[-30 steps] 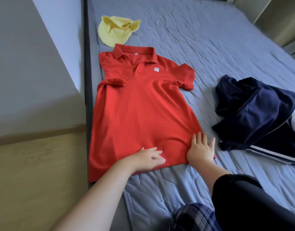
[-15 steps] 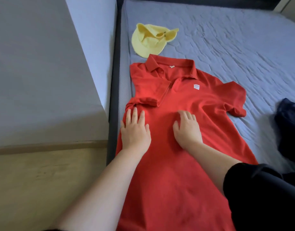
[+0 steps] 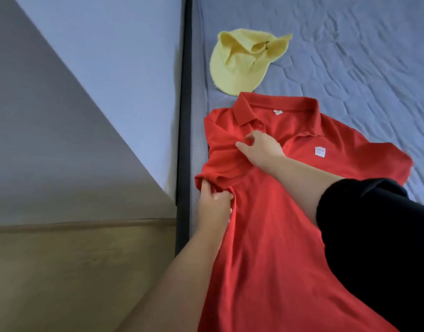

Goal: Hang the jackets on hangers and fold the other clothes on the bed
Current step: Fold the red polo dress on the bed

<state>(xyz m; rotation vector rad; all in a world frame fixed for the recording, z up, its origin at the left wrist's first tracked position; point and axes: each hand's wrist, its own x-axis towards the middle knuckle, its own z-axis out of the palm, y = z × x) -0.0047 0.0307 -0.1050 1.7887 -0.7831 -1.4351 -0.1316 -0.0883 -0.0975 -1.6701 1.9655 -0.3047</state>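
Red polo shirt [image 3: 266,259] lies flat on the bed [image 3: 349,56], long axis running 6 to 12 o'clock, collar at the far end. The hem's cut off at the bottom, and a black sleeve [image 3: 385,236] hides the shirt's 4 o'clock side. Left hand [image 3: 213,207] has its fingers [image 3: 215,196] curled round the shirt's bunched sleeve at 9. Right hand [image 3: 261,149] pinches fabric just below the collar. Yellow hat [image 3: 237,65] sits just past the collar, around 11.

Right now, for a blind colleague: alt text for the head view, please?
A person's left hand grips the sleeve of a red polo shirt spread on a bed, while the right hand pinches fabric below its collar. A yellow cap lies beyond it.
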